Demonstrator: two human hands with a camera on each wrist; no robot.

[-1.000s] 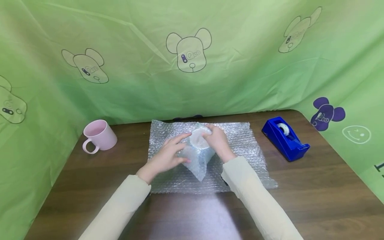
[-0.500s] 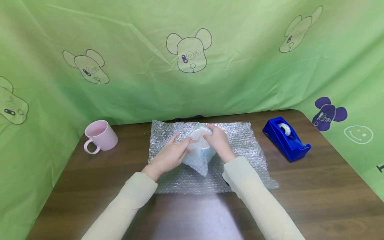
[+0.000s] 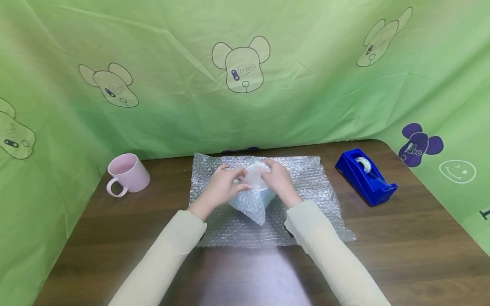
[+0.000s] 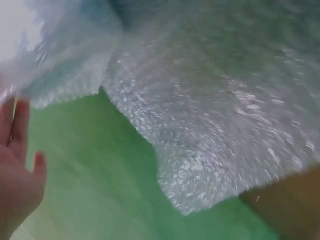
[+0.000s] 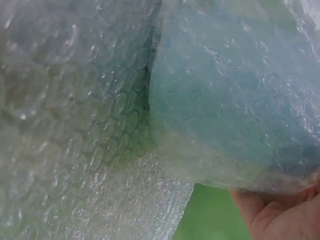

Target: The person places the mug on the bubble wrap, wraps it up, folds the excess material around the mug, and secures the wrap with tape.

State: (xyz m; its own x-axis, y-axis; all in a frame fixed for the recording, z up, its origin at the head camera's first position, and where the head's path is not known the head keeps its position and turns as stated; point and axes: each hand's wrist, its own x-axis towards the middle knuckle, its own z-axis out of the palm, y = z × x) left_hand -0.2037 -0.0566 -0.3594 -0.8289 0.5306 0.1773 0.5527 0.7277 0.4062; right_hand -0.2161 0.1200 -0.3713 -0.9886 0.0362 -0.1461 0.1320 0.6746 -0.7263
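Near the middle of the table stands a light blue, round-topped object wrapped in bubble wrap (image 3: pixel 250 204), with a pointed flap toward me. What the wrapped object is cannot be made out through the film. My right hand (image 3: pixel 278 178) grips its upper right rim, thumb on top and fingers round the far side. At its upper left, my left hand (image 3: pixel 223 185) pinches the film between bent fingers and thumb, with one finger held apart. The left wrist view is blurred; fingertips (image 4: pixel 20 125) meet the wrap's edge there. Bluish colour shows through the bubbles in the right wrist view.
A flat bubble wrap sheet (image 3: pixel 306 182) lies under the wrapped object on the brown wooden table (image 3: pixel 160 263). To the left stands a pink mug (image 3: pixel 130 174); to the right, a blue tape dispenser (image 3: pixel 365 178). A green printed curtain (image 3: pixel 172 106) hangs behind.
My left hand has moved right and in over the wrapped object, its fingers bending from spread to pinching. The flap has drawn up slightly. My right hand keeps its hold.
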